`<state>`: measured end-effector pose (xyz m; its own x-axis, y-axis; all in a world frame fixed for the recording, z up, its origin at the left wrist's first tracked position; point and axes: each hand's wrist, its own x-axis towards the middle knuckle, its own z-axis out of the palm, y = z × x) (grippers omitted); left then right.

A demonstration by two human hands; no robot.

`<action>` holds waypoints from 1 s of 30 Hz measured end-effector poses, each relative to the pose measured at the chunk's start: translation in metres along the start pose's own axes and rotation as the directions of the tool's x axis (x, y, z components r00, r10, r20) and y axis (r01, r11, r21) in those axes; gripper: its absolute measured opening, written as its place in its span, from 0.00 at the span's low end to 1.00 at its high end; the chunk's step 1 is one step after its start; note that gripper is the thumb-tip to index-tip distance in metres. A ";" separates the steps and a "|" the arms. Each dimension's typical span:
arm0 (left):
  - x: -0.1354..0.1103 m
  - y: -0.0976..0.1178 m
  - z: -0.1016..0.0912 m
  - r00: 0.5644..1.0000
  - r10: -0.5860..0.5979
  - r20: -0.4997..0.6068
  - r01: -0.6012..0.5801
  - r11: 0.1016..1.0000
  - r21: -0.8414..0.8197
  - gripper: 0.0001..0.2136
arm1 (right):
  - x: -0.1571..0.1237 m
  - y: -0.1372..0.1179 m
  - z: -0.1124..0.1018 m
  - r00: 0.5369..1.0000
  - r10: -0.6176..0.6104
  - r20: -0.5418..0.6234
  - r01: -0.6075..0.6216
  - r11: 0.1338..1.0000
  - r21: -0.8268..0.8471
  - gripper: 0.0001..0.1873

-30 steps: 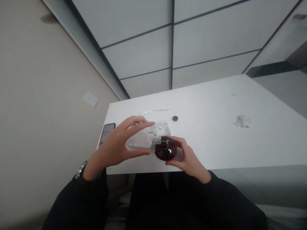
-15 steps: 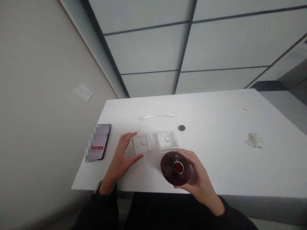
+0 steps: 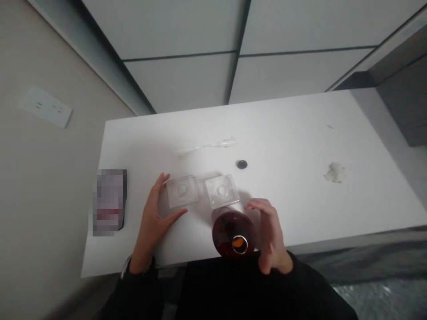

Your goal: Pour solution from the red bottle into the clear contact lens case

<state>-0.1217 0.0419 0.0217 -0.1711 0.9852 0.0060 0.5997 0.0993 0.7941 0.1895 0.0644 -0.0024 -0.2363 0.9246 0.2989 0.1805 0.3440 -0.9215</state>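
My left hand (image 3: 155, 218) lies on the white table (image 3: 293, 146) with its fingers spread. It cups the left edge of a clear square plastic container (image 3: 182, 191). A second clear container (image 3: 222, 190) sits just to the right of the first. A dark red bottle (image 3: 230, 226) stands near the table's front edge, its open mouth (image 3: 239, 242) facing up. My right hand (image 3: 270, 235), somewhat blurred, curls round the bottle's right side.
A phone (image 3: 110, 202) lies at the table's left edge. Behind the containers lie a clear pipette (image 3: 208, 145) and a small dark cap (image 3: 242, 164). A crumpled tissue (image 3: 333, 172) sits far right. A wall outlet (image 3: 46, 106) is on the left wall.
A second ago my left hand held a clear container against the bottle's mouth in the air. Now that hand and the container are down on the table, and the bottle is nearer the front edge.
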 end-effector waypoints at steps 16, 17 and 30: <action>-0.058 0.031 0.012 0.957 0.229 -0.177 -0.207 0.969 0.134 0.48 | 0.068 -0.022 -0.071 0.962 -0.225 0.153 0.198 0.964 0.176 0.19; -0.060 0.042 0.018 0.941 0.298 -0.162 -0.277 0.950 0.142 0.48 | 0.081 -0.019 -0.073 0.922 -0.265 0.283 0.237 0.963 0.129 0.24; 0.047 0.073 0.058 0.346 0.935 -0.081 -0.938 0.346 -0.015 0.57 | 0.129 0.011 -0.036 0.619 -0.289 0.731 0.355 0.932 0.069 0.33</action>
<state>-0.0406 0.1034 0.0448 0.4385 0.4222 0.7934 0.3557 -0.8922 0.2781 0.1953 0.1932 0.0350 -0.8959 0.3526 0.2702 0.0186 0.6374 -0.7703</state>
